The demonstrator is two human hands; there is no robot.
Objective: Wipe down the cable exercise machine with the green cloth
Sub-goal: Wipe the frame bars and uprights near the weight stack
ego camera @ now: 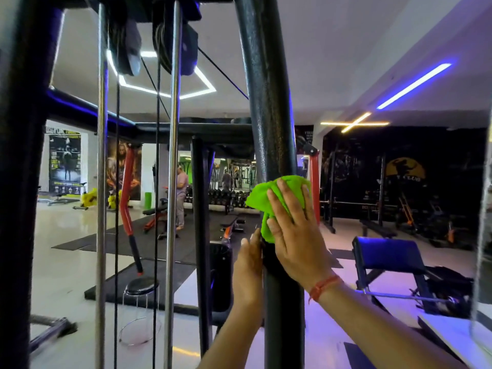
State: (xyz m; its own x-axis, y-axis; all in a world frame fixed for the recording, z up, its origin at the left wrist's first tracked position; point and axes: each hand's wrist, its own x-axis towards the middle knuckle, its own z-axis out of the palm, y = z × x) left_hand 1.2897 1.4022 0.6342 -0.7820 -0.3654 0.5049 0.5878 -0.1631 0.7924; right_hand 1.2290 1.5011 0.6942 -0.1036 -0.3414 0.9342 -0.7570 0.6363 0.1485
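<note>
Right hand (295, 235), green cloth (269, 198), vertical post (269, 107)

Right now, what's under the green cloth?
The green cloth is pressed by the right hand against the machine's black upright post. The stretch of post beneath it is covered.

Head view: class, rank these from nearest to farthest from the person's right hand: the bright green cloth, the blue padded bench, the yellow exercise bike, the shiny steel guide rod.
1. Bright green cloth, under the right hand, against the black upright post.
2. Shiny steel guide rod, left of it.
3. Blue padded bench, right, behind.
4. Yellow exercise bike, far left.
</note>
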